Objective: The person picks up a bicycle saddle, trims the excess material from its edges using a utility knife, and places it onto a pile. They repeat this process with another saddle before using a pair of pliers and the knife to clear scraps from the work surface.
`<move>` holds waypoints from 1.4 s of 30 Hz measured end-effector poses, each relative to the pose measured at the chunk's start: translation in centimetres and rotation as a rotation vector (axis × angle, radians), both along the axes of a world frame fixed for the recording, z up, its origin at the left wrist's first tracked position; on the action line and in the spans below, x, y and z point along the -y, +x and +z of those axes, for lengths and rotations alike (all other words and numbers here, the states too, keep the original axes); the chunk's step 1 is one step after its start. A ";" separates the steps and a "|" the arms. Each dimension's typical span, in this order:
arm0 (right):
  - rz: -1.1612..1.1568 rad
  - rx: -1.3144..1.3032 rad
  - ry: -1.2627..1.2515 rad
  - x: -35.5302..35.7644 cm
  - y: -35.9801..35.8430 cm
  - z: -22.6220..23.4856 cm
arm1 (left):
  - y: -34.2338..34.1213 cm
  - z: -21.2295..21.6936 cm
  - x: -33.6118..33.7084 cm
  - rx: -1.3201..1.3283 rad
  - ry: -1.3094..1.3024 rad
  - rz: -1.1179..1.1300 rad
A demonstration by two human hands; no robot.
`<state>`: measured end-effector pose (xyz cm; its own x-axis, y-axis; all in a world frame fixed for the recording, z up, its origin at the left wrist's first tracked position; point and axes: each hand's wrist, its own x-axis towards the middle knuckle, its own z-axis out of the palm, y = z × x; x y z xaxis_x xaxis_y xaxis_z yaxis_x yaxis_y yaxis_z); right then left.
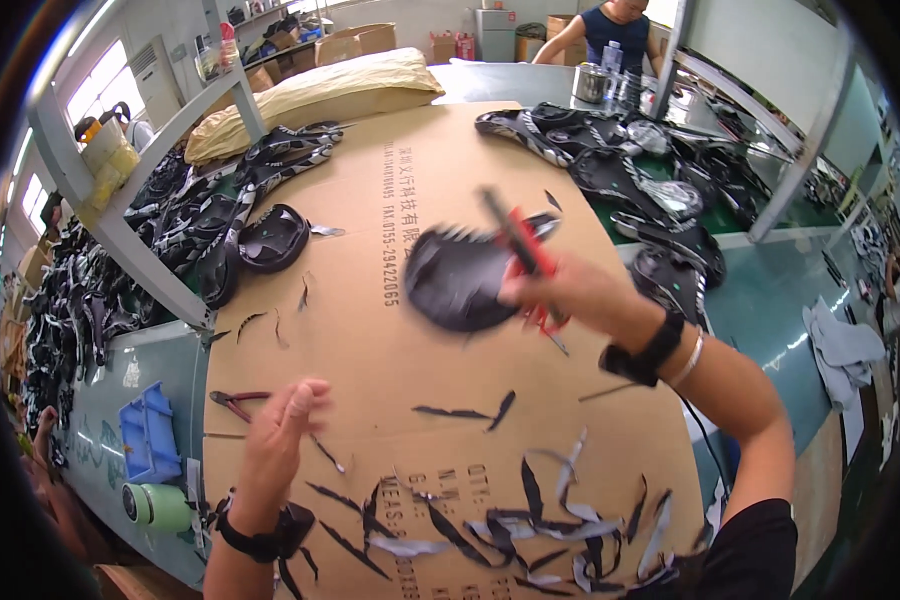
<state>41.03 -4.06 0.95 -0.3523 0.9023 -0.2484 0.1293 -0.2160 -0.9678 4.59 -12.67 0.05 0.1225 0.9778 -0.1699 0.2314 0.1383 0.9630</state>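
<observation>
My right hand (580, 292), blurred by motion, is closed around a red-handled cutting tool (530, 245) that looks like scissors, its dark end pointing up and away. At its fingers is a black shoe upper (460, 280) with a toothed edge, also blurred; I cannot tell whether the same hand grips it too. Lower left, my left hand (285, 430) is raised over the cardboard, fingers stretched and nothing visible in them. Beside it lies a pair of pliers (235, 402) with dark red handles. Black and grey trimmed strips (450, 525) are scattered along the near side.
Piles of black uppers (185, 225) flank the cardboard sheet (360, 350), with more uppers (610, 170) at right. A metal frame post (120, 240) rises at left. There are also a blue basket (150, 435), a green jar (160, 507), grey cloths (840, 345) and a person (610, 35) across the table.
</observation>
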 end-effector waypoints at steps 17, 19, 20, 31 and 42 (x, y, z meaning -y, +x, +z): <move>0.227 0.136 -0.523 34.4 -5.0 0.4 | 5.2 -7.8 28.7 -0.035 0.144 0.465; 0.079 0.402 0.072 36.2 -4.0 -1.3 | 5.2 -6.6 28.3 -0.216 0.352 0.419; 0.084 0.404 0.069 36.0 -4.1 -1.4 | 4.7 -5.3 27.2 -0.215 0.346 0.423; 0.371 0.934 0.909 31.8 -6.1 -1.8 | 3.7 -3.5 17.3 -0.695 0.672 -0.561; 0.133 0.834 0.595 37.7 -9.0 -5.6 | 4.0 -3.7 16.9 -0.661 0.614 -0.549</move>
<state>32.08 -41.80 -4.69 -0.3786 0.9254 0.0141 0.7961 0.3334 -0.5051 8.62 -29.58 -3.62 0.6379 0.7572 0.1408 0.6189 -0.6127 0.4914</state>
